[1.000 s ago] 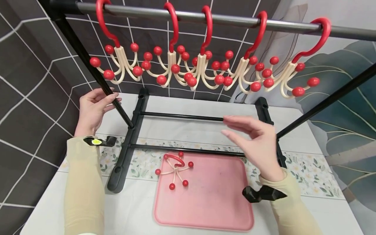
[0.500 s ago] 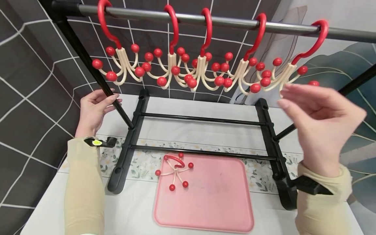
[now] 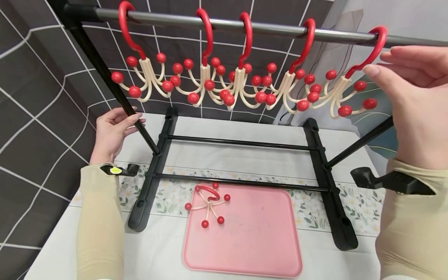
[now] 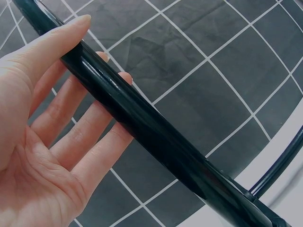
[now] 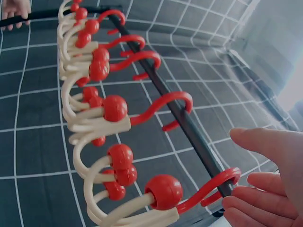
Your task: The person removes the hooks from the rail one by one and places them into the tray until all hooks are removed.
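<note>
My left hand (image 3: 109, 134) holds the rack's slanted black post (image 3: 120, 91). In the left wrist view the thumb lies across the post (image 4: 142, 113) and the fingers reach behind it. My right hand (image 3: 420, 97) is beside the red hook of the rightmost hanger (image 3: 343, 82), its thumb apart from its fingers. The right wrist view has those fingers close to the hook (image 5: 222, 177) and the bar end; whether they touch is unclear. Several such hangers, with cream arms and red ball tips, hang along the grey top bar (image 3: 224, 24).
One more hanger (image 3: 210, 200) lies on the left part of a pink tray (image 3: 259, 237). The rack's black feet (image 3: 330, 194) and crossbars (image 3: 241, 143) stand on a white table (image 3: 157, 252). Dark tiled cloth (image 3: 35, 155) covers the back and left.
My right hand has risen to the right, from above the lower crossbar to beside the rightmost hanger's hook. That hanger has tilted slightly. My left hand stays on the post.
</note>
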The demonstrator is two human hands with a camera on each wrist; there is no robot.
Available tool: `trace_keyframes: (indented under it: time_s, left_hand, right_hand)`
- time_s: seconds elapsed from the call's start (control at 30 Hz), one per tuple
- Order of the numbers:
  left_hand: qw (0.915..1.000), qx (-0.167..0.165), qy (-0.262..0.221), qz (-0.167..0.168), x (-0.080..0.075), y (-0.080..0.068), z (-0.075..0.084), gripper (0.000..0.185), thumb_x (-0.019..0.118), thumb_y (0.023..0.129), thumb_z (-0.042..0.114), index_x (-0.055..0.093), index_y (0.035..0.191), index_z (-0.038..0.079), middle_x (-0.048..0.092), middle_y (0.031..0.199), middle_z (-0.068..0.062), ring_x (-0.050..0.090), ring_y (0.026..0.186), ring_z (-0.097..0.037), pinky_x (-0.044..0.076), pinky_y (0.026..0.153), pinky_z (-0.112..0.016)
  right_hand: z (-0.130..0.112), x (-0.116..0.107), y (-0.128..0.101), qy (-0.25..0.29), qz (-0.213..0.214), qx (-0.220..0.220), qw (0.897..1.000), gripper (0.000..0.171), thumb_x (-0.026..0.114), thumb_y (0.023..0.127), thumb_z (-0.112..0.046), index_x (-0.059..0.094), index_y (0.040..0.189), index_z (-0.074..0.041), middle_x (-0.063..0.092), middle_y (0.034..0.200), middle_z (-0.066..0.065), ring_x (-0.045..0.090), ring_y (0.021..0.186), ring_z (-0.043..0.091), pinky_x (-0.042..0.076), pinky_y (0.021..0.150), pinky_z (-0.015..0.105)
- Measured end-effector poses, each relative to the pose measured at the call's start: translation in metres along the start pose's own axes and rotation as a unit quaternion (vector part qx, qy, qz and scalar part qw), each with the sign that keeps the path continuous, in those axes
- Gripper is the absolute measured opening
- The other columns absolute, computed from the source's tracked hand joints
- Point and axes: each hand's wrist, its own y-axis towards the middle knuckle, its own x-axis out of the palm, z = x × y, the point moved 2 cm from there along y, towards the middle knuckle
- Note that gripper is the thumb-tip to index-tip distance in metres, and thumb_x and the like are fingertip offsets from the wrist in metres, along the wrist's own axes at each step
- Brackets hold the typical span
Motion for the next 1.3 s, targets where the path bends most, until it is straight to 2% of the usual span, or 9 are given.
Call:
trace_keyframes:
  time_s: [0.23,0.57,0.77,1.1,1.23,1.3]
  left_hand:
    - [1.0000,-0.005,0.008,0.002,-0.001,0.000,0.000,0.023,0.077,0.087,-0.007,0.073,0.110,-0.005,0.075,0.097,-0.011,0.076,0.083,-0.021,0.060,0.074,-0.029]
    - [1.0000,-0.003,0.003,0.003,-0.001,-0.001,-0.001,0.023,0.077,0.087,-0.008,0.073,0.109,-0.006,0.075,0.096,-0.011,0.076,0.082,-0.022,0.061,0.074,-0.030]
    - [1.0000,-0.004,0.004,0.002,-0.001,-0.001,-0.001,0.023,0.077,0.087,-0.007,0.073,0.110,-0.006,0.075,0.096,-0.011,0.076,0.082,-0.022,0.060,0.074,-0.030]
    - [1.0000,-0.005,0.003,0.002,-0.001,-0.001,-0.003,0.023,0.077,0.087,-0.007,0.072,0.110,-0.007,0.075,0.096,-0.011,0.076,0.082,-0.022,0.061,0.074,-0.030]
    - [1.0000,-0.004,0.004,0.000,-0.001,0.000,-0.003,0.023,0.077,0.087,-0.008,0.073,0.109,-0.006,0.075,0.096,-0.011,0.076,0.082,-0.022,0.061,0.074,-0.030]
    - [1.0000,-0.003,0.003,0.000,0.000,0.000,-0.002,0.023,0.076,0.087,-0.008,0.073,0.109,-0.006,0.075,0.096,-0.011,0.076,0.082,-0.022,0.061,0.074,-0.030]
  right_hand:
    - [0.009,0.009,0.013,-0.024,-0.005,-0.015,1.000,0.034,0.087,0.083,-0.019,0.078,0.115,-0.009,0.075,0.114,0.000,0.070,0.105,0.009,0.049,0.096,0.021]
    - [0.011,0.014,0.013,-0.002,0.009,-0.001,1.000,0.031,0.086,0.084,-0.021,0.078,0.111,-0.007,0.075,0.111,0.003,0.072,0.092,0.009,0.051,0.093,0.021]
    - [0.013,0.013,0.015,0.024,0.017,0.015,0.999,0.031,0.085,0.084,-0.022,0.078,0.109,-0.005,0.074,0.111,0.007,0.073,0.089,0.008,0.053,0.089,0.019]
    - [0.015,0.012,0.017,0.019,0.016,0.010,1.000,0.031,0.084,0.085,-0.021,0.077,0.110,-0.005,0.074,0.109,0.007,0.072,0.086,0.009,0.053,0.088,0.018]
    - [0.015,0.010,0.019,0.064,0.020,0.024,0.997,0.032,0.087,0.082,-0.019,0.076,0.108,-0.003,0.074,0.109,0.010,0.073,0.087,0.013,0.054,0.086,0.018]
    - [0.014,0.008,0.021,0.070,0.024,0.035,0.997,0.035,0.088,0.081,-0.022,0.076,0.109,-0.004,0.074,0.109,0.009,0.073,0.088,0.012,0.053,0.088,0.019]
